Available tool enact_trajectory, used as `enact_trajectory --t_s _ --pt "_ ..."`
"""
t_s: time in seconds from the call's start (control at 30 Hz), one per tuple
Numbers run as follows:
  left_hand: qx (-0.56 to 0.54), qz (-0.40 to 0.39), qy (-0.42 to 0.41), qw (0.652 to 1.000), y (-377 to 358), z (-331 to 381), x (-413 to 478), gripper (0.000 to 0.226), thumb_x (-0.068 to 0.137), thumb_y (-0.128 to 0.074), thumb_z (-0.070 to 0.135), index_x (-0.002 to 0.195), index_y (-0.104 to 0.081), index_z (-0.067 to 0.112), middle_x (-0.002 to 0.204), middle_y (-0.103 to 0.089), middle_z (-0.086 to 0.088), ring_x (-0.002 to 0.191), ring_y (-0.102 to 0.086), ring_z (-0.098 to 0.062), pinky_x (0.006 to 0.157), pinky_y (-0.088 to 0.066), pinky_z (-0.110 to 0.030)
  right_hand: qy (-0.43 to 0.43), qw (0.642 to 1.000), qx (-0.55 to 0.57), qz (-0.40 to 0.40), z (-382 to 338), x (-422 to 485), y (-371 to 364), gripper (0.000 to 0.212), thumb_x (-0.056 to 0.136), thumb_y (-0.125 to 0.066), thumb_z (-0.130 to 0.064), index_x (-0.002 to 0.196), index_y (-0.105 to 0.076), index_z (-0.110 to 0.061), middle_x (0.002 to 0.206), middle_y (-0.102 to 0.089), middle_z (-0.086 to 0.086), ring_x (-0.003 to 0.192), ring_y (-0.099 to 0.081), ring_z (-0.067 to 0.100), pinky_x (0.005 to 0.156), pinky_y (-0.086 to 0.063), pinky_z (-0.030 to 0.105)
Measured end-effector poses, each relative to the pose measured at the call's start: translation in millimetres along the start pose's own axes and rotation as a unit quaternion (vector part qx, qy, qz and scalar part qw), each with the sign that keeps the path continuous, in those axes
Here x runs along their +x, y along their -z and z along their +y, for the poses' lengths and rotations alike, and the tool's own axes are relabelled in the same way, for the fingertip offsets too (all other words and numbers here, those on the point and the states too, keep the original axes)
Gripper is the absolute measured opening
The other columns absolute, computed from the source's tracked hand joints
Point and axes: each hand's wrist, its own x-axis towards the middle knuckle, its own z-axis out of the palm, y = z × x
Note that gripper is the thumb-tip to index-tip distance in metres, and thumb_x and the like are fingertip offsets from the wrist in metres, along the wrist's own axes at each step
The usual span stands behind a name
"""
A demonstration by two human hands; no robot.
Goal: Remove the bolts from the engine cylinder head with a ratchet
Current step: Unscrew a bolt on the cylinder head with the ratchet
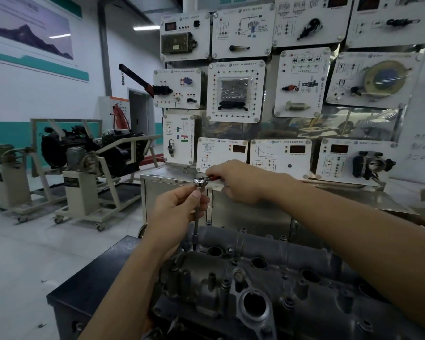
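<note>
Nearest the camera sits the engine cylinder head (pixel 268 278), grey cast metal. It lies lengthwise from lower centre toward the right edge on a dark tabletop (pixel 84 285). Round bores and ports show along its upper face.

Far left, on the floor: 2 wheeled engine stands (pixel 79 192) with cream frames, carrying a black engine. A red crane (pixel 119 116) stands behind them near the wall.

Left hand (pixel 174 212): raised above the far-left corner of the cylinder head, fingers and thumb curled round the extension bar (pixel 196 227) just under the ratchet's head. The bar stands nearly upright and its lower end enters the cylinder head at that corner. The tip is in shadow, so whether it is seated on a bolt cannot be told.

Ratchet (pixel 199 182): chrome head on top of the bar, handle running right and roughly level, red grip partly visible.

Right hand (pixel 236 182): closed round the ratchet handle, knuckles up, forearm crossing above the cylinder head from the lower right.

Behind both hands stands a steel cabinet (pixel 250 217). Above it, a board of white training panels (pixel 236 92) with displays, diagrams and mounted components extends to the right edge.
</note>
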Motion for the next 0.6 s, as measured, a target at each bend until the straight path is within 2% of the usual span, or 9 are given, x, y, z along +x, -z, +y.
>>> enact_trajectory --t_s 0.1,0.27,0.37,0.5,0.6 --pt "-0.013 0.023 -0.004 1.0 0.1 -0.8 -0.9 0.019 0.102 -0.055 0.01 0.098 -0.073 0.013 0.078 -0.075 0.001 0.074 -0.07 -0.01 0.073 -0.059 -0.023 0.013 1.0 0.004 -0.001 -1.4 -1.7 -0.2 0.043 0.093 -0.056 -0.009 0.134 -0.052 -0.023 0.124 -0.061 0.004 0.108 -0.058 0.025 0.094 -0.051 0.046" --pt "-0.006 0.06 -0.016 0.998 -3.1 -2.7 0.4 0.015 0.099 -0.061 0.011 0.092 -0.073 0.017 0.081 -0.077 0.001 0.075 -0.072 -0.01 0.07 -0.06 -0.023 0.007 0.998 -0.061 0.033 -2.4 -29.7 20.2 0.027 0.093 -0.063 -0.03 0.118 -0.065 -0.021 0.109 -0.064 0.0 0.096 -0.06 0.02 0.087 -0.054 0.039" --pt "0.01 0.055 -0.029 0.998 -4.3 -3.4 0.3 0.014 0.097 -0.063 0.013 0.092 -0.074 0.019 0.083 -0.078 0.0 0.075 -0.072 -0.01 0.071 -0.06 -0.025 0.003 0.999 -0.021 0.023 -14.9 -54.9 41.0 0.026 0.092 -0.067 -0.038 0.107 -0.073 -0.018 0.094 -0.067 -0.009 0.084 -0.063 0.009 0.079 -0.055 0.028" --pt "0.015 0.052 -0.026 0.998 -5.5 -3.8 0.9 0.009 0.095 -0.067 0.015 0.097 -0.075 0.018 0.087 -0.078 -0.003 0.083 -0.074 -0.021 0.076 -0.06 -0.035 0.015 0.998 0.058 -0.016 -48.1 -76.2 57.7 0.03 0.09 -0.067 -0.046 0.093 -0.077 -0.018 0.074 -0.075 -0.005 0.071 -0.07 0.009 0.073 -0.061 0.032" --pt "0.026 0.044 -0.042 0.998 -3.0 -3.3 -0.6 0.021 0.092 -0.067 0.004 0.097 -0.075 0.022 0.091 -0.079 -0.003 0.084 -0.076 -0.025 0.073 -0.061 -0.037 0.033 0.994 0.101 -0.003 -67.9 -81.7 59.6 0.029 0.089 -0.068 -0.047 0.093 -0.078 -0.019 0.083 -0.076 0.0 0.078 -0.07 0.015 0.075 -0.061 0.036"
